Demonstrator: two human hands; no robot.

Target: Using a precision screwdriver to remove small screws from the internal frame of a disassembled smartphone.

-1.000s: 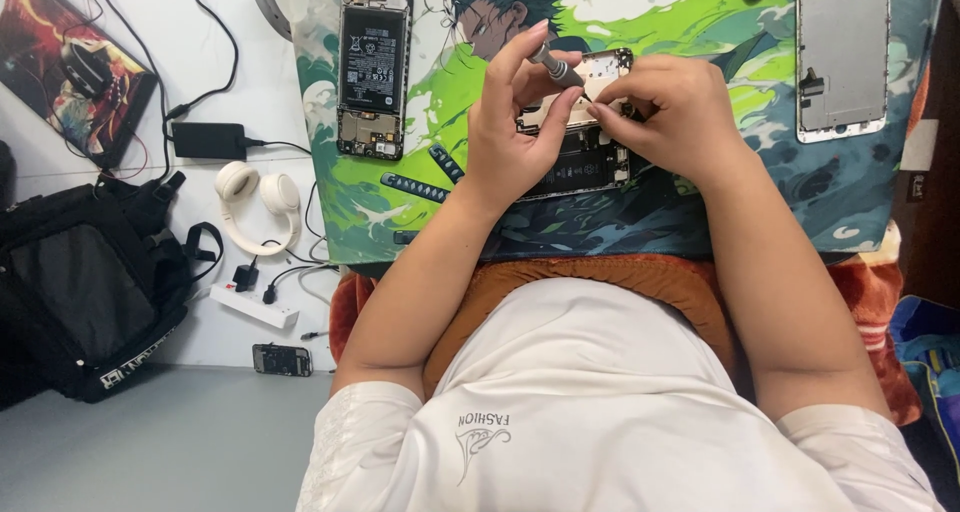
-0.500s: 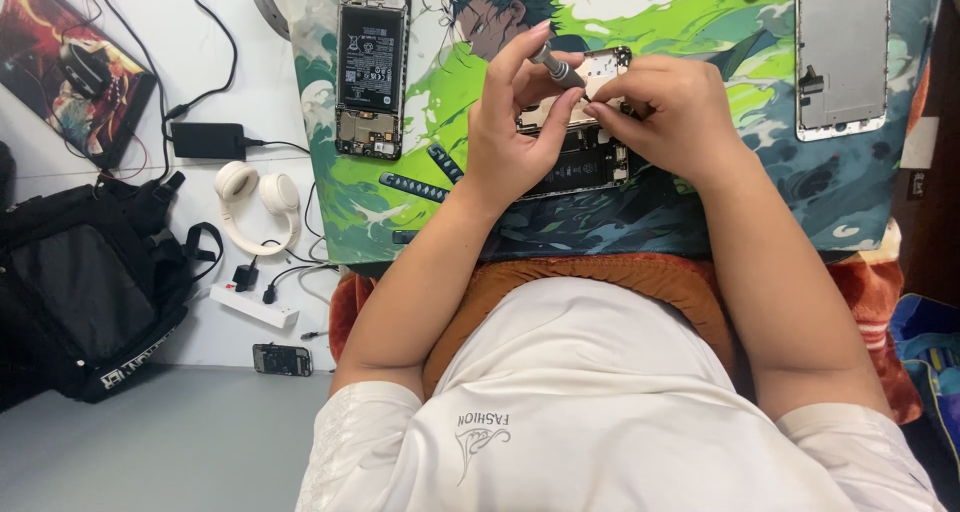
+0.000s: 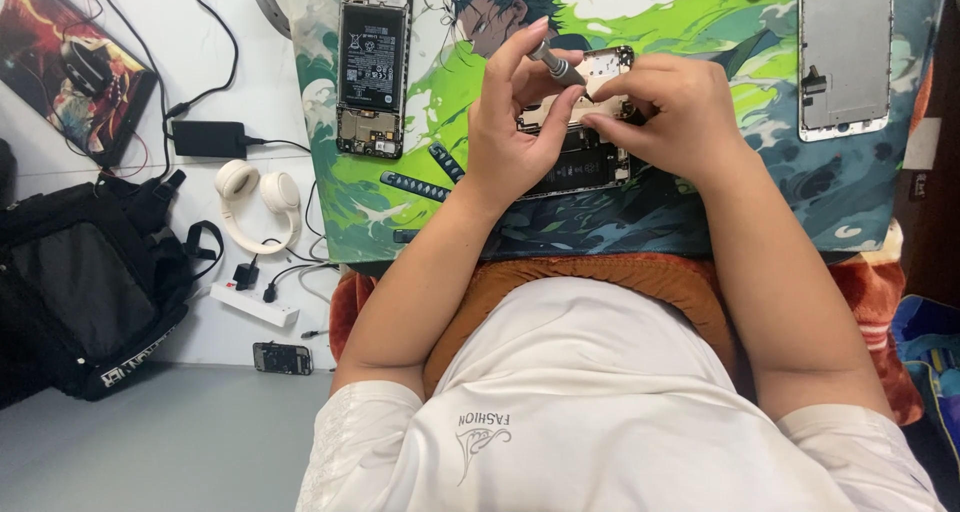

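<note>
Left hand (image 3: 510,137) grip holds screwdriver (image 3: 556,64); right hand (image 3: 672,112) pinches small phone part (image 3: 603,70). Both unchanged since previous second; work steady over mat (image 3: 420,212).

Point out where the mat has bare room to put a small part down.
Bare mat lies between the right hand and the detached screen panel. More lies along the near edge, right of the wrists. It is crowded between the opened phone and the left hand, where dark strips lie.
</note>
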